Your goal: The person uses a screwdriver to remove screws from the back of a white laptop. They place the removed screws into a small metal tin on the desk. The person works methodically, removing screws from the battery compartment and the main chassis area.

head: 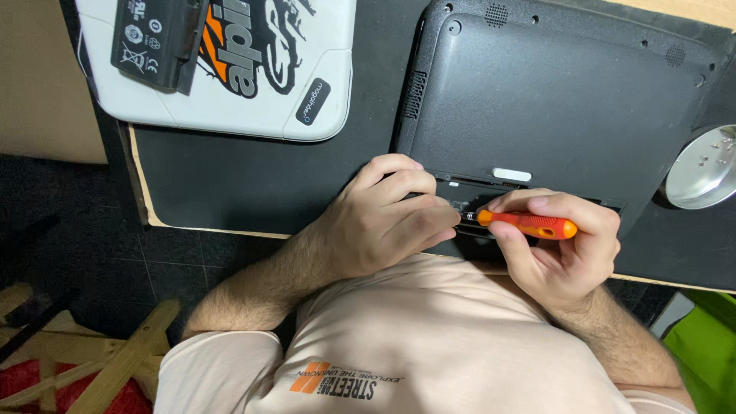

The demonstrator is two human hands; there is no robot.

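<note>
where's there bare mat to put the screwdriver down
Bare black mat lies between the white case and the left hand, left of the upturned laptop. It is crowded at the battery bay, where the right hand holds the orange screwdriver.

The screwdriver (529, 224) is noted with a bright orange handle and a dark metal shaft. The laptop (560, 100) is recorded as matt black, with a small white latch. The mat (253, 184) is black, edged in pale wood. The second device (299, 92) is white, marked with black and orange graphics; the battery pack (157, 38) on it is black. The dish (701, 169) is silver. The shirt (429, 337) is pale pink, printed in orange and black.
</note>
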